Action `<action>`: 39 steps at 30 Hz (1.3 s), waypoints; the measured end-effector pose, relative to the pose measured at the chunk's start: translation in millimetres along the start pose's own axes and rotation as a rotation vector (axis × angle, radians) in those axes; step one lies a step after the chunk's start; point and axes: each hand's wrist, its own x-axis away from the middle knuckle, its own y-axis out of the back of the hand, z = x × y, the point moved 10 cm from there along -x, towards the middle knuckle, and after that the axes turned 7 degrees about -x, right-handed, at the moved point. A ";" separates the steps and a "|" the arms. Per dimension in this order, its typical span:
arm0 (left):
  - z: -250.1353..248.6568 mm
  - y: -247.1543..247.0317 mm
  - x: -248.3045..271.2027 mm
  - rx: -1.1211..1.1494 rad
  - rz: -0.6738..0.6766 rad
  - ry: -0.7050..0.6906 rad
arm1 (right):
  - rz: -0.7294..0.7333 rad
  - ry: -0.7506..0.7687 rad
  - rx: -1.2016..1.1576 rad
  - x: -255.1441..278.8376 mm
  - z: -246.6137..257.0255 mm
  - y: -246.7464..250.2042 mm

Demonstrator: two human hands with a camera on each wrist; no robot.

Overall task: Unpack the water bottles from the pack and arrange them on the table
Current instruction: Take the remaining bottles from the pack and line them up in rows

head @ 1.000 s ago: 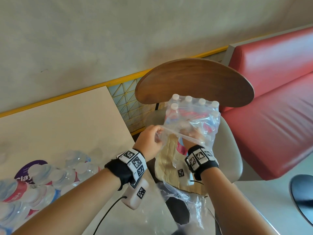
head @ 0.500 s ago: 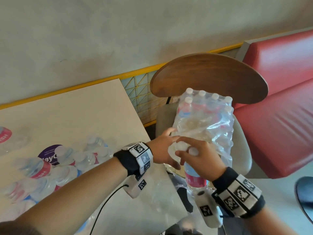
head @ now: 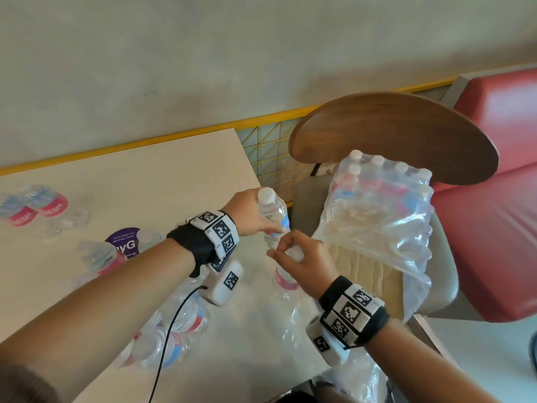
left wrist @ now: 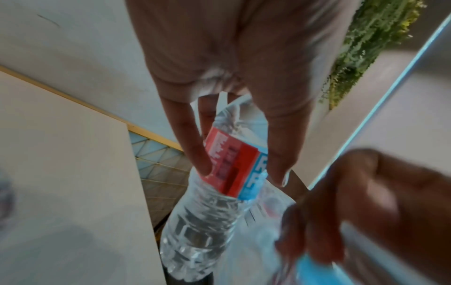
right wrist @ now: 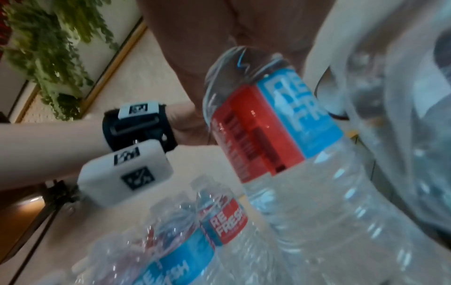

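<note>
The shrink-wrapped pack (head: 377,205) of water bottles stands on the chair seat, its near side torn open. My left hand (head: 252,216) grips a clear bottle (head: 273,210) with a red and blue label (left wrist: 234,164) around its upper half, above the table's right corner. My right hand (head: 302,257) holds a second bottle (head: 286,282) by its top, the cap hidden under my curled fingers (head: 286,242). In the right wrist view this bottle (right wrist: 268,125) hangs close to the lens. The two held bottles are almost touching.
Several bottles lie on the beige table (head: 145,181): a pair at the far left (head: 37,206), some by a purple sticker (head: 123,241), more under my left forearm (head: 171,344). A wooden chair back (head: 392,135) and red bench (head: 494,228) stand right. Loose wrap (head: 357,373) hangs below.
Both hands have come away from the pack and moved left toward the table corner. My left hand now grips a bottle; half a second ago it was at the wrap.
</note>
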 end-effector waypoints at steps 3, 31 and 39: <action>15.3 10.2 -3.8 -0.064 0.020 0.079 | 0.159 -0.048 0.126 -8.8 -12.8 -38.5; 47.4 -17.5 4.3 -0.369 0.305 0.252 | 0.625 -0.131 0.383 5.1 -36.8 -100.2; 47.4 -11.9 3.7 -0.455 0.339 0.263 | 0.671 -0.113 0.357 12.7 -24.7 -123.9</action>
